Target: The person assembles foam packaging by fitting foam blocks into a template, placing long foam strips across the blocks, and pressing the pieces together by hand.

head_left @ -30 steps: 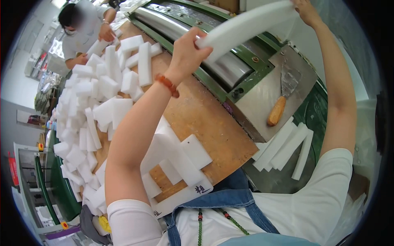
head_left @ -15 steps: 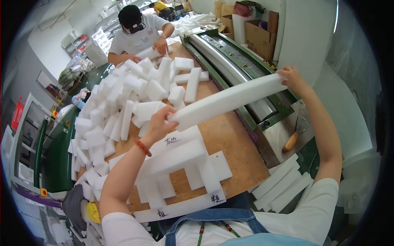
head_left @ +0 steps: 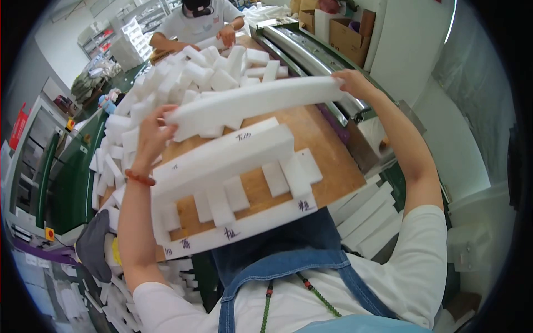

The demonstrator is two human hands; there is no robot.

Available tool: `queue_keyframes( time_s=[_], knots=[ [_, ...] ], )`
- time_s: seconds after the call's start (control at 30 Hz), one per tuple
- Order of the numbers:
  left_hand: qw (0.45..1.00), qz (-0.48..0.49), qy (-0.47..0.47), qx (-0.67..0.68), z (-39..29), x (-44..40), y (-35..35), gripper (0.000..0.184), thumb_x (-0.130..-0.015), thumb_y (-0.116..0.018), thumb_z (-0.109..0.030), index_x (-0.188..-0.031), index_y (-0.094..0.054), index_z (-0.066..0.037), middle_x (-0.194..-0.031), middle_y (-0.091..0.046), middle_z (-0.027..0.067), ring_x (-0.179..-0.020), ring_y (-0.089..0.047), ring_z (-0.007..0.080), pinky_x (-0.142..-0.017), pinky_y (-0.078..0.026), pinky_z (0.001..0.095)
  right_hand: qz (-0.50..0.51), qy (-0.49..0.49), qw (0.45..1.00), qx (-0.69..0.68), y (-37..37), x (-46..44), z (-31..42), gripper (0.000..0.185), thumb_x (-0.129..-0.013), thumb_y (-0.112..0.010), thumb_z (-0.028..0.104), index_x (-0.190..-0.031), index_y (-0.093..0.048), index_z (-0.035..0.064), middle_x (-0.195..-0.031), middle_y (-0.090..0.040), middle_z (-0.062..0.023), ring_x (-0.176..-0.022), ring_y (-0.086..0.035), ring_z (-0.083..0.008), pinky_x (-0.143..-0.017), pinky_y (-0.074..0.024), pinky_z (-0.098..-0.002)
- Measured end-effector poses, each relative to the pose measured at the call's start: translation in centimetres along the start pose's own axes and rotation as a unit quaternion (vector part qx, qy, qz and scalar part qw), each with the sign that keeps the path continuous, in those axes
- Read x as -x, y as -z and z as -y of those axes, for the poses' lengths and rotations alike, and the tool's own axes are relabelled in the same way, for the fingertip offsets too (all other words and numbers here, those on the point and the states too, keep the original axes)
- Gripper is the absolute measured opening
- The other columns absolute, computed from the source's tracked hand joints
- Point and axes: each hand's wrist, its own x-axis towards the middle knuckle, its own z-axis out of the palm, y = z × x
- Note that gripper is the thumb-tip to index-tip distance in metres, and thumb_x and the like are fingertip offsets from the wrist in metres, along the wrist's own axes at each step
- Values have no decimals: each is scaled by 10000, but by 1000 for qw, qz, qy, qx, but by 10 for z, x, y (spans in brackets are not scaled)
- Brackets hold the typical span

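Note:
A long white foam strip (head_left: 255, 102) is held up in the air over the wooden table (head_left: 333, 172), slightly bowed. My left hand (head_left: 152, 130) grips its left end, the thumb and fingers closed on it. At its right end, my right hand (head_left: 356, 84) pinches the tip, near the metal rollers. Below the strip lies an arrangement of foam pieces: a long foam bar (head_left: 222, 164) across several short blocks, and a front foam strip (head_left: 261, 220) with black handwritten marks. Behind that bar a flat foam piece also carries handwriting.
A big pile of foam blocks (head_left: 183, 75) covers the table's far left. A roller machine (head_left: 300, 50) runs along the right edge. Across the table, a person (head_left: 202, 25) handles foam. More foam strips (head_left: 372, 219) lie low at my right; a cardboard box (head_left: 348, 41) stands behind.
Both hands have moved left with the foam strip, away from the rollers. My view has tilted down, showing more of the apron and the front foam strip.

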Motion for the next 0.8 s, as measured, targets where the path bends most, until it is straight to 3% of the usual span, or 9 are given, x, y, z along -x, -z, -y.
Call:
queue_keyframes(
  time_s=[0.07, 0.13, 0.17, 0.23, 0.33, 0.4, 0.57, 0.8],
  knots=[
    [996, -47, -40, -63, -6, 29, 29, 440, -732, -617, 35, -1157, -630, -78, -977, -619, 80, -739, -551, 147, -576, -512, 239, -101, 62, 990, -75, 7, 9, 22, 499, -710, -631, -73, -1193, -611, 50, -1129, -632, -90, -943, -601, -235, -902, -480, -336],
    [993, -82, -39, -82, -11, 69, 61, 475, -759, -620, 7, -1224, -599, -93, -1040, -628, 71, -782, -559, 145, -628, -507, 238, -88, 41, 970, -224, 21, 21, 35, 451, -749, -631, -60, -1187, -619, 51, -1112, -641, -66, -919, -587, -168, -891, -477, -277],
    [991, -109, -24, -76, -19, 93, 71, 468, -772, -613, -6, -1234, -591, -82, -1063, -627, 72, -801, -564, 148, -659, -506, 244, -68, 27, 971, -228, 29, 37, 50, 451, -749, -631, -60, -1187, -619, 51, -1112, -641, -66, -919, -587, -168, -891, -477, -277],
    [983, -147, 39, -98, -34, 145, 83, 446, -811, -583, -28, -1257, -567, -47, -1146, -613, 87, -902, -579, 178, -774, -493, 266, -101, 126, 884, -439, 31, 72, 84, 419, -766, -679, -12, -1163, -663, 120, -968, -678, -33, -773, -595, -119, -787, -516, -244],
    [980, -161, 69, -96, -9, 207, 94, 453, -835, -539, 19, -1285, -532, -34, -1215, -583, 112, -1043, -560, 229, -908, -446, 284, -98, 122, 900, -406, 5, 124, 131, 389, -780, -685, -2, -1148, -673, 121, -950, -681, -38, -757, -599, -130, -778, -522, -248],
    [977, -168, 93, -90, 9, 239, 91, 430, -859, -556, 21, -1285, -529, -31, -1235, -573, 115, -1052, -565, 230, -926, -440, 285, -112, 145, 913, -364, -6, 149, 155, 359, -793, -690, 8, -1133, -683, 123, -933, -685, -43, -741, -603, -141, -770, -528, -253],
    [969, -190, 154, -25, 40, 280, 74, 415, -883, -577, 4, -1292, -522, -34, -1247, -567, 118, -1059, -568, 227, -931, -441, 280, -78, 80, 919, -378, -46, 177, 172, 330, -783, -720, 33, -1102, -699, 117, -952, -688, -65, -761, -626, -160, -765, -543, -245],
    [970, -183, 160, 1, 49, 286, 70, 409, -893, -583, -4, -1296, -521, -33, -1241, -567, 117, -1057, -570, 220, -936, -442, 274, -71, 44, 911, -405, -67, 192, 172, 330, -770, -730, 18, -1086, -704, 111, -999, -683, -73, -795, -630, -180, -756, -549, -251]
  ],
)
